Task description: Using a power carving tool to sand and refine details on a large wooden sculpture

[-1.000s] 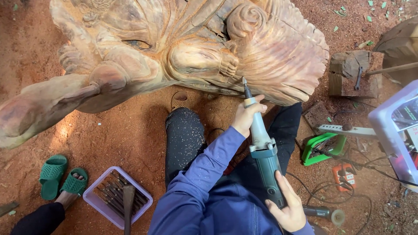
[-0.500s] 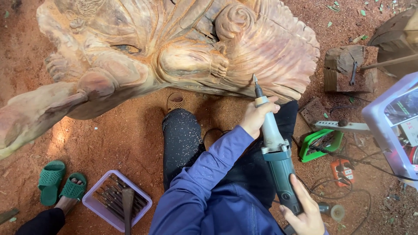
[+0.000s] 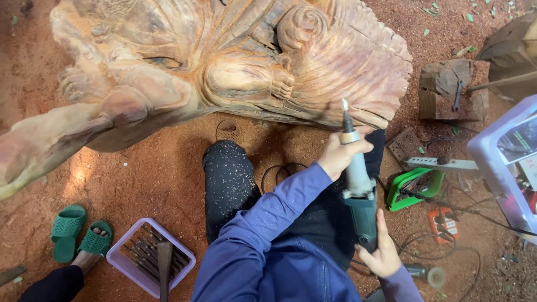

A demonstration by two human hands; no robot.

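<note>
The work area is bare reddish earth [image 3: 156, 184] strewn with wood dust, on which a large carved wooden sculpture [image 3: 224, 67] lies, with a lilac tray of chisels [image 3: 150, 263], green sandals [image 3: 78, 237] and a green tool case [image 3: 415, 187] nearby. The rotary grinder [image 3: 358, 184] sits between the person's knees just below the carving's fan-shaped edge, its long axis near vertical in view, bit pointing up toward the wood. The left hand [image 3: 341, 154] is clenched around its grey neck; the right hand [image 3: 380, 251] grasps its dark green body.

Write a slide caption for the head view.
Left hand and right hand hold a die grinder beside a large wood carving.
</note>
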